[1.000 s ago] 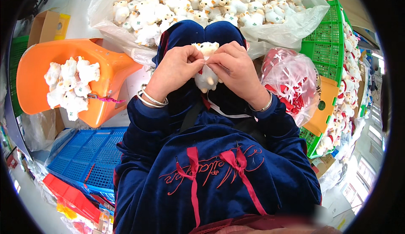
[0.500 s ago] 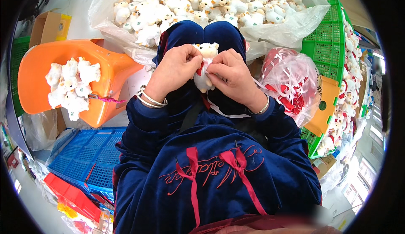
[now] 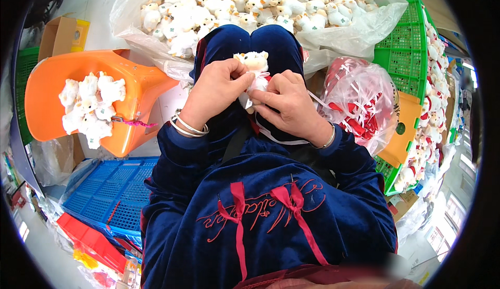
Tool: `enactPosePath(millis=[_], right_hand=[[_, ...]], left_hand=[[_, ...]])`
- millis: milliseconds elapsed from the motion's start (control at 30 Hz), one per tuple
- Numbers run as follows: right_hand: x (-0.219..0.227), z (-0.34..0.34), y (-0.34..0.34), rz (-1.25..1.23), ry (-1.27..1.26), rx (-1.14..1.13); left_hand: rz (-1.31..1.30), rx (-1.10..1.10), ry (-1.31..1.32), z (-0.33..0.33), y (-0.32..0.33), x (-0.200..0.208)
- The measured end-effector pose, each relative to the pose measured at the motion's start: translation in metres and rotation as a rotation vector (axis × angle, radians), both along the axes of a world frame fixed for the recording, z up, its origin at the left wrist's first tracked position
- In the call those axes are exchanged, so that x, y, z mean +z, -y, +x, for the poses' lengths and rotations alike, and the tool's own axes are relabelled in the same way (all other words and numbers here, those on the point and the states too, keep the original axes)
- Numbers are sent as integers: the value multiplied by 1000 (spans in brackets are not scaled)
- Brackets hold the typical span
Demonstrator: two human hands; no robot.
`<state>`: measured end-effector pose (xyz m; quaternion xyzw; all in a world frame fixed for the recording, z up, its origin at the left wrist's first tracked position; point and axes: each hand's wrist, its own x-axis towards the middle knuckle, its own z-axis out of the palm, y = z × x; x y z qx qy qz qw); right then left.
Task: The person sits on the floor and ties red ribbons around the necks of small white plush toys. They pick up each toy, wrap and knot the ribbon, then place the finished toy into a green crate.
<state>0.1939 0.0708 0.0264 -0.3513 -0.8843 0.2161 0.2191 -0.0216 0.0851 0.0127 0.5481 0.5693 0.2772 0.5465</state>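
A small white plush animal toy (image 3: 253, 60) is held over my lap, its head pointing away from me. My left hand (image 3: 219, 88) is closed on its left side, thumb and finger pinching near the neck. From the right, my right hand (image 3: 289, 104) is closed on the toy's lower body, fingertips by a small white tag (image 3: 249, 103). A bit of red cloth (image 3: 269, 78) shows at the toy's right side, partly hidden by my right fingers. White ribbon or cord crosses the toy's neck; how it is fastened is hidden.
Past my knees lies a clear plastic sheet (image 3: 125, 26) heaped with white plush toys (image 3: 260, 0). Several more sit on an orange stool (image 3: 44, 101) at left. At right are a plastic bag (image 3: 359, 107) of red pieces with white ribbons, and a green crate (image 3: 398, 54). A blue crate (image 3: 109, 192) stands lower left.
The toy has turned in my hands: the red cloth, earlier on its left side, now shows on its right. My right fingers have shifted slightly down the toy, and the tag now shows.
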Motion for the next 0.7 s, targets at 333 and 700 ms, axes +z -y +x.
enactPosePath(millis=[333, 700], right_hand=[[3, -12, -1, 29, 131, 56], [7, 13, -13, -367, -127, -255]], left_hand=[[-145, 152, 101, 15, 2, 20], [-210, 344, 323, 24, 22, 2]])
